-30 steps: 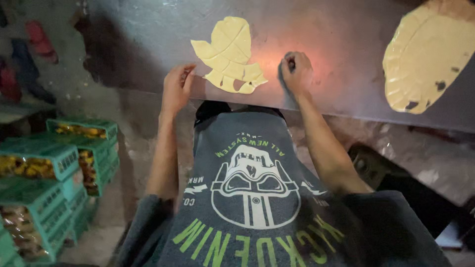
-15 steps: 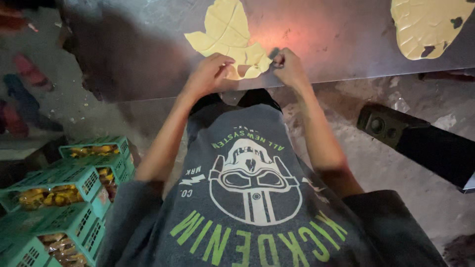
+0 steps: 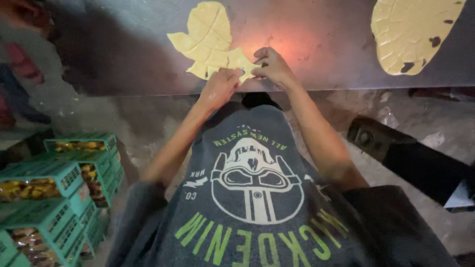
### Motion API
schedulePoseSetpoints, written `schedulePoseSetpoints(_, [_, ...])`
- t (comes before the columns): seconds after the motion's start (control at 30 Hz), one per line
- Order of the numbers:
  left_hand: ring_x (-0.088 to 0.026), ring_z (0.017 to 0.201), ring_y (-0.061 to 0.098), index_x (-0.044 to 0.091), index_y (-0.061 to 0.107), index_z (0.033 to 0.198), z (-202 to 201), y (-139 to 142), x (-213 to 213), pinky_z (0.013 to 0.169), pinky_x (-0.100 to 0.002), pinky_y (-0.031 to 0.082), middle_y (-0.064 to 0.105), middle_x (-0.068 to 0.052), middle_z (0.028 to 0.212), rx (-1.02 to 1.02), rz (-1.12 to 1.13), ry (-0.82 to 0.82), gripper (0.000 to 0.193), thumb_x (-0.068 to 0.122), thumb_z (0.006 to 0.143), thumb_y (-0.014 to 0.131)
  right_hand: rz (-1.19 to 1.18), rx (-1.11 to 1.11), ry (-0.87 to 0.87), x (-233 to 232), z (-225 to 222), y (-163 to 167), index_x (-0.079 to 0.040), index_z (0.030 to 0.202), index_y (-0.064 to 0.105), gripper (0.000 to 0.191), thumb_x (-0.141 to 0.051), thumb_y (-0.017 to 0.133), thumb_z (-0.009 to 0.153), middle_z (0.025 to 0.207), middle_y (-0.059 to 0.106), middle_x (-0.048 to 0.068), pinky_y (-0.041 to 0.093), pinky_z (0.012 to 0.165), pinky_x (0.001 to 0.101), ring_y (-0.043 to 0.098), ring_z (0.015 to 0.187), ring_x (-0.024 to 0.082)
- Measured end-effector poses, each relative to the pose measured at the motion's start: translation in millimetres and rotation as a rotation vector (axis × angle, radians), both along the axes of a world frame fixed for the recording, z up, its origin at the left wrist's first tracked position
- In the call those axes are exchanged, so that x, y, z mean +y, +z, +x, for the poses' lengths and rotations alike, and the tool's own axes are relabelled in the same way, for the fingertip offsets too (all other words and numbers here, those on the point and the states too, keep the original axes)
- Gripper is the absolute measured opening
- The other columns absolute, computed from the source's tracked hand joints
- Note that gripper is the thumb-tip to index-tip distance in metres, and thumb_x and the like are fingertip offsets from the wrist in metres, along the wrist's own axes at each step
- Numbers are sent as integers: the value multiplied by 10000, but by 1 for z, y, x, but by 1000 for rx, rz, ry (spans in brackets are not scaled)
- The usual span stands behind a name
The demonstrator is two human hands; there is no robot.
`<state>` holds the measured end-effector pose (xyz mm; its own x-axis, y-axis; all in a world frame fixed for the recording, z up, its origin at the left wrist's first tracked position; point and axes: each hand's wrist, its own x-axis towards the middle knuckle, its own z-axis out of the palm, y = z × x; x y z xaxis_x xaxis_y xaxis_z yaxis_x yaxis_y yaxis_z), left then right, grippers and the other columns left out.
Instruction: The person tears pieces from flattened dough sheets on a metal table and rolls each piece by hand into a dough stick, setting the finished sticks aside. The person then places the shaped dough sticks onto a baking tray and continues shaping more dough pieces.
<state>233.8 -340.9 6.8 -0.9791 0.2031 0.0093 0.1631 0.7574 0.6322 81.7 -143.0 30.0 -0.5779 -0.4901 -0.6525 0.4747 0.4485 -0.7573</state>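
Both your hands have closed in from the metal table (image 3: pixel 321 44) edge: left hand (image 3: pixel 221 86) and right hand (image 3: pixel 272 66) now pinch the thin pale-yellow dough sheet (image 3: pixel 210 42)'s near corner.

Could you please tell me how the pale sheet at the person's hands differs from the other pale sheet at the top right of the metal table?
The near sheet is irregular and jagged, with notched edges; the far sheet is a smooth rounded oval. The near sheet looks plain yellow, while the far sheet has dark spots. The left hand and right hand touch the near sheet's lower edge; nothing touches the far sheet. Both lie flat on the metal table, pale yellow with scored lines.
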Motion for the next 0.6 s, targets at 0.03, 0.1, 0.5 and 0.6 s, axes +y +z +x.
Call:
schedulePoseSetpoints(0.03, [-305,1130,608,111,653,1159,4,-2,4,958,-452,478,649,-82,1197,74,-45,-43,295,120,865,670,-3,-45,35,6,-6,3,-69,1127,620,405,-15,772,755,940,716,49,584,639,263,706,736,133])
schedulePoseSetpoints(0.1, [-313,1133,590,107,653,1102,11,-4,12,963,-458,462,642,-110,1214,112,-87,-72,283,138,823,685,-6,-145,105,18,-19,0,-17,1135,698,331,6,754,810,935,711,58,566,653,246,695,755,128])
schedulePoseSetpoints(0.5, [-373,1094,598,86,685,1100,-20,16,42,889,-524,459,644,-154,1201,-118,-54,170,181,168,939,664,4,156,168,163,-156,28,40,1222,629,285,-29,679,950,1077,690,108,601,779,278,704,928,167])
schedulePoseSetpoints(0.6, [-373,1109,618,71,672,1208,-61,33,65,944,-494,480,643,-158,1205,-98,193,173,254,155,973,627,-181,69,111,168,-156,77,17,1237,608,278,-23,688,974,1161,676,86,593,860,275,682,1026,162])
